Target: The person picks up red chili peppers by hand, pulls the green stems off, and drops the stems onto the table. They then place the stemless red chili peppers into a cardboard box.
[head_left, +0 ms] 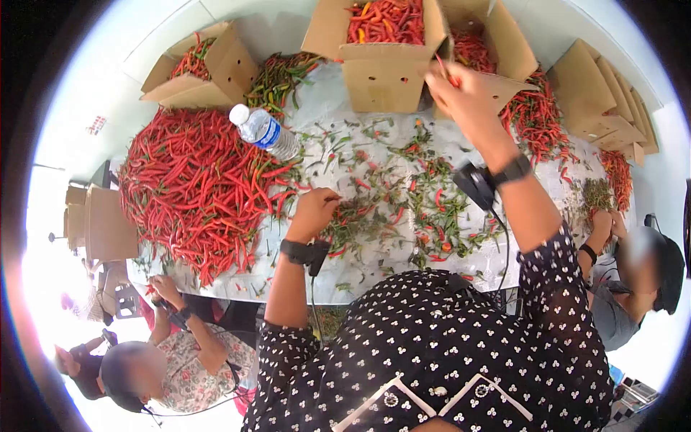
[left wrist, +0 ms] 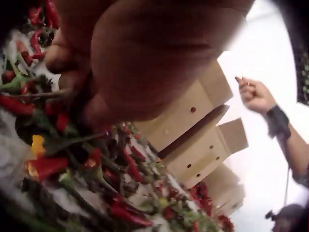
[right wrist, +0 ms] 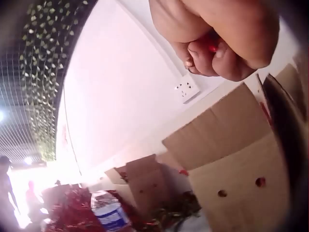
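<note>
My right hand (head_left: 464, 93) is raised over the cardboard boxes at the back. Its curled fingers hold a red chili pepper (right wrist: 213, 48), mostly hidden inside the grip; a bit of red also shows in the head view. Low over the table, my left hand (head_left: 314, 214) has its fingers bent down at the scattered chili stems and broken pieces (head_left: 353, 219). In the left wrist view a thin stem (left wrist: 36, 94) meets the fingertips, and I cannot tell whether they pinch it. A cut red chili piece (left wrist: 47, 167) lies just below that hand.
A big heap of red chilies (head_left: 194, 180) covers the table's left side, with a water bottle (head_left: 266, 133) at its edge. Open boxes (head_left: 381, 79) of chilies stand along the back. One person (head_left: 194, 353) works at left, another (head_left: 630, 281) at right.
</note>
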Tool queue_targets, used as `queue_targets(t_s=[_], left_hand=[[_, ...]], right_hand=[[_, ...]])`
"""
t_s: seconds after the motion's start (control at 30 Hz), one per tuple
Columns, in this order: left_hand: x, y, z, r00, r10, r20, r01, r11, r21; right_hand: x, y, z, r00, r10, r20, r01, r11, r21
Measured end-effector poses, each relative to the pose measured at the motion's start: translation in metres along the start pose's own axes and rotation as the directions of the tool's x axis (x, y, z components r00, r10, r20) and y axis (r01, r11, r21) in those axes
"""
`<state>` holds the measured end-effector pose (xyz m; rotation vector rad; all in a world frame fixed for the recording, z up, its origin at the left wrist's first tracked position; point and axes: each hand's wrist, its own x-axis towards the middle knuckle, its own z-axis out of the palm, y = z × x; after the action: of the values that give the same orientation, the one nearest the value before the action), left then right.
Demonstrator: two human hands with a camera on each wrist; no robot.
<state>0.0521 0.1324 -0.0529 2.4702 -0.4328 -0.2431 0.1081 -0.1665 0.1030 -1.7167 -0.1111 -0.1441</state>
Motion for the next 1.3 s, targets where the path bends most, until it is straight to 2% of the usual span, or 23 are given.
queue_targets(t_s=[0.07,0.1,0.17,0.23,0.3,0.4,0.47,0.5,0.53,0.57,0.63,0.67,0.7,0.77,0.83,0.97,1.0,1.13,1.17,1.2,1.23,1.27,1.3], left_hand=[[-0.026,-0.019,-0.009,0.995,-0.059,-0.075,0.044,0.980,-0.194],[-0.039,-0.024,-0.013,0.994,-0.074,-0.075,0.058,0.979,-0.194],[-0.062,-0.026,-0.022,0.957,-0.147,-0.251,0.116,0.984,-0.134],[-0.079,-0.033,-0.016,0.953,-0.182,-0.244,0.159,0.981,-0.110],[-0.090,-0.034,-0.009,0.940,-0.146,-0.308,0.176,0.982,0.071],[-0.084,-0.010,0.004,0.963,-0.135,-0.234,0.148,0.988,0.040],[-0.075,0.008,0.018,0.988,-0.023,-0.155,0.013,0.998,-0.062],[-0.068,0.017,0.026,0.989,0.057,-0.135,-0.073,0.990,-0.117],[-0.059,0.034,0.026,0.991,0.096,-0.098,-0.117,0.964,-0.239],[-0.049,0.038,0.027,0.989,0.113,-0.093,-0.132,0.962,-0.237],[-0.026,0.044,0.030,0.998,0.052,-0.038,-0.061,0.949,-0.311],[-0.011,0.029,0.035,0.976,0.125,-0.179,-0.164,0.961,-0.222],[0.000,0.026,0.026,0.975,0.129,-0.182,-0.168,0.961,-0.220],[0.016,0.021,0.005,0.904,0.252,-0.345,-0.253,0.967,0.042],[0.032,-0.006,0.001,0.893,0.235,-0.383,-0.208,0.972,0.110],[0.057,-0.027,0.018,0.910,0.160,-0.383,-0.082,0.974,0.213],[0.063,-0.029,0.028,0.923,0.156,-0.353,-0.067,0.965,0.253],[0.059,0.030,0.046,0.959,0.218,-0.182,-0.176,0.959,0.222],[0.056,0.040,0.053,0.947,0.294,-0.130,-0.266,0.944,0.196],[0.051,0.044,0.055,0.926,0.368,-0.079,-0.352,0.921,0.167],[0.045,0.047,0.054,0.927,0.366,-0.086,-0.348,0.921,0.174],[0.035,0.050,0.051,0.912,0.405,-0.063,-0.405,0.914,0.019],[0.026,0.054,0.048,0.893,0.447,-0.048,-0.449,0.883,-0.137]], right_hand=[[-0.041,0.023,-0.019,0.981,0.187,0.050,-0.186,0.982,-0.031],[-0.061,0.039,-0.033,0.961,0.273,0.047,-0.270,0.961,-0.056],[-0.100,0.087,-0.070,0.916,0.387,-0.102,-0.391,0.920,-0.016],[-0.141,0.156,-0.131,0.942,0.252,-0.221,-0.332,0.795,-0.508],[-0.186,0.189,-0.170,0.909,0.193,-0.370,-0.402,0.640,-0.655],[-0.236,0.224,-0.190,0.826,0.256,-0.501,-0.557,0.497,-0.665],[-0.236,0.214,-0.156,0.919,0.065,-0.389,-0.359,0.547,-0.756],[-0.229,0.206,-0.136,0.930,0.188,-0.317,-0.368,0.489,-0.791],[-0.225,0.221,-0.120,0.925,0.314,-0.213,-0.379,0.758,-0.530],[-0.207,0.183,-0.085,0.949,0.298,-0.106,-0.291,0.692,-0.660],[-0.192,0.176,-0.046,0.948,0.307,0.087,-0.239,0.864,-0.444],[-0.177,0.131,-0.034,0.880,0.456,0.132,-0.354,0.814,-0.460],[-0.171,0.132,-0.040,0.882,0.453,0.130,-0.351,0.816,-0.460],[-0.157,0.142,-0.060,0.909,0.417,-0.018,-0.374,0.793,-0.481],[-0.152,0.173,-0.105,0.983,-0.011,-0.183,-0.117,0.734,-0.669],[-0.155,0.221,-0.191,0.876,0.070,-0.476,-0.452,0.459,-0.765],[-0.153,0.223,-0.189,0.879,0.073,-0.471,-0.449,0.458,-0.767],[-0.136,0.213,-0.123,0.933,0.219,-0.285,-0.358,0.484,-0.799],[-0.137,0.226,-0.100,0.985,0.122,-0.123,-0.171,0.593,-0.787],[-0.130,0.137,-0.053,0.870,0.491,-0.049,-0.436,0.720,-0.540],[-0.137,0.210,-0.042,0.986,0.086,0.146,0.025,0.779,-0.627],[-0.138,0.163,-0.014,0.939,0.266,0.219,-0.077,0.781,-0.619],[-0.144,0.160,0.005,0.912,0.280,0.298,-0.090,0.848,-0.522]])
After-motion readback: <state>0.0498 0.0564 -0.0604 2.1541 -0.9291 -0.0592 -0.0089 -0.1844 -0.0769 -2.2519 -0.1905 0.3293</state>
